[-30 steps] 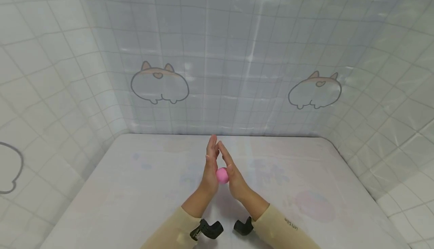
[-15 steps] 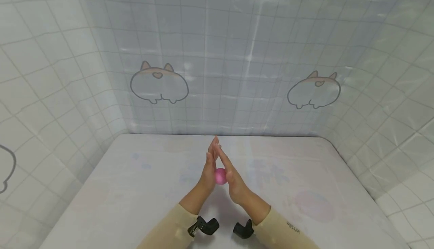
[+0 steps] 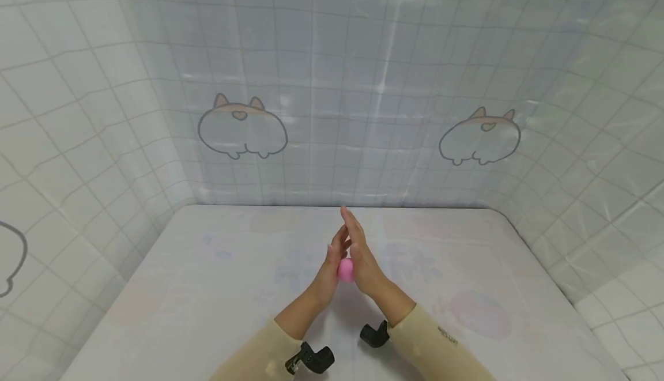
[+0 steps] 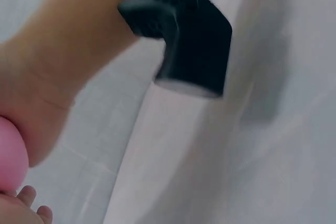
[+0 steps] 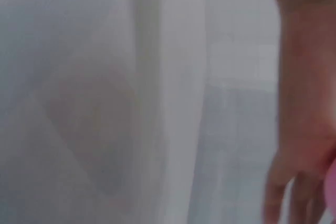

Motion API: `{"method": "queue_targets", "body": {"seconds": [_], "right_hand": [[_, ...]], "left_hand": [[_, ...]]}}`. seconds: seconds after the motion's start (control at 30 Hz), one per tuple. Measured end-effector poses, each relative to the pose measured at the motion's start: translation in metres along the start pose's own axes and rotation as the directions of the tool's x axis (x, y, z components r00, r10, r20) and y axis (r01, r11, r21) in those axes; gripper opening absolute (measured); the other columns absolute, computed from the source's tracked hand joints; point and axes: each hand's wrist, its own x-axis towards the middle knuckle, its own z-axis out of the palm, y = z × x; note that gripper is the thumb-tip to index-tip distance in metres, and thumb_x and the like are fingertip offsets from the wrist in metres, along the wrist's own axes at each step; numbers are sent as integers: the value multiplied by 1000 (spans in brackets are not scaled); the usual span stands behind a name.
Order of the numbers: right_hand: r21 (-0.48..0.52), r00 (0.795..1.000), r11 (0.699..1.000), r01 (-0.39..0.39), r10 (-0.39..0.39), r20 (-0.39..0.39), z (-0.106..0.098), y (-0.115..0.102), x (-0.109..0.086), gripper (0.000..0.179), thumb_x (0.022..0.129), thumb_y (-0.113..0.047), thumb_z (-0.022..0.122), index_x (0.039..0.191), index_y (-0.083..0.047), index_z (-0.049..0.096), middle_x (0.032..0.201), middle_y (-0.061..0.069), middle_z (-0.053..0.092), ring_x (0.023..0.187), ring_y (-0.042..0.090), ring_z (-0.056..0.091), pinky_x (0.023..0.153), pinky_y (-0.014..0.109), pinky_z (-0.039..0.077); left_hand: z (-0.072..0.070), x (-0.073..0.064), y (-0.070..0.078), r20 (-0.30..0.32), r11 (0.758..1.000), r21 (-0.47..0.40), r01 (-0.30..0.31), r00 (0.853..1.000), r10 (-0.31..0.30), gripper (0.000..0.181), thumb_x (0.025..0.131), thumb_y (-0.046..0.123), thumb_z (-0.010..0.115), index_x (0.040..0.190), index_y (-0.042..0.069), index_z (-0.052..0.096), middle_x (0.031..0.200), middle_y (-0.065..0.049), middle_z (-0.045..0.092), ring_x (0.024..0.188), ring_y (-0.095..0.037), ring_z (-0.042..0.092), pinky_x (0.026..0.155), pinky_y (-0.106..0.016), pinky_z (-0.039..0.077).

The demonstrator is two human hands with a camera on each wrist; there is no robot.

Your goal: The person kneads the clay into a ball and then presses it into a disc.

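Observation:
A smooth pink ball [image 3: 346, 270] sits between the two palms, above the table. My left hand [image 3: 329, 271] presses it from the left, fingers straight and pointing away from me. From the right, my right hand [image 3: 366, 268] presses flat against it, its fingertips reaching farther forward than the left ones. The hands lean together toward the fingertips. In the left wrist view, part of the ball [image 4: 10, 156] shows at the left edge against a palm. The right wrist view catches only a sliver of the ball [image 5: 331, 190] beside hanging fingers.
Beneath the hands lies a white table [image 3: 218, 300] with faint pastel prints. A grid-patterned curtain [image 3: 358, 110] with cartoon dog drawings surrounds its back and sides. Black wrist cameras [image 3: 317, 359] are strapped over the cream sleeves [image 3: 438, 346].
My right hand has slid forward and my left hand back, so the right fingertips now lead. The ball has shifted slightly right between the palms.

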Motion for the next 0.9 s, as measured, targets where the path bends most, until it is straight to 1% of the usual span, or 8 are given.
{"method": "queue_targets", "body": {"seconds": [0.1,0.17,0.27,0.4,0.53,0.63,0.77,0.9], "right_hand": [[-29,999,999,-33,33,0,0,6,-1,80,102,-66,10,162,-14,8,167,10,7,152,33,6,108,75,16],[-48,999,998,-51,51,2,0,9,-1,79,102,-66,11,162,-15,9,167,10,7,152,33,5,109,74,15],[-82,998,995,-65,66,8,1,14,-3,78,103,-64,12,162,-14,11,167,11,7,152,34,5,110,74,14],[-113,997,991,-68,71,23,3,19,-6,80,102,-66,11,162,-13,11,168,9,6,152,36,5,109,74,14],[-157,998,987,-40,47,42,8,20,-9,81,102,-65,11,161,-11,11,168,10,5,151,38,5,109,75,13],[-171,998,985,13,-4,56,11,18,-10,80,104,-62,13,160,-5,11,167,16,6,151,40,6,109,74,13],[-158,993,982,102,-92,71,16,12,-11,81,105,-60,13,158,2,12,164,23,8,151,38,7,113,68,13],[-130,987,980,151,-143,68,19,2,-10,83,104,-60,11,158,4,10,164,22,8,152,34,7,119,57,10]], "left_hand": [[0,2,4,-7,998,-46,-50,999,50,83,101,65,2,160,5,0,166,-16,3,149,-41,9,116,-63,7],[0,2,7,-22,993,-89,-76,997,74,81,102,62,1,160,6,0,166,-15,2,149,-42,9,116,-63,5],[-2,4,11,-60,985,-142,-98,994,90,76,104,57,1,160,5,-1,166,-16,1,149,-43,9,115,-64,2],[-6,5,17,-117,979,-165,-118,988,99,80,104,59,5,159,2,-1,166,-19,0,149,-44,8,116,-63,1],[-9,7,20,-163,982,-131,-134,980,112,80,103,61,8,159,4,1,166,-17,3,151,-39,5,117,-61,2],[-11,8,19,-184,988,-73,-137,975,121,80,103,62,9,160,6,3,166,-16,5,152,-37,4,118,-60,2],[-13,10,14,-193,994,-22,-103,976,97,79,103,63,8,161,9,3,167,-11,4,152,-35,4,117,-63,0],[-14,11,7,-189,998,-5,-60,980,58,80,102,65,9,161,12,4,168,-9,1,152,-35,4,114,-68,-2]]}}
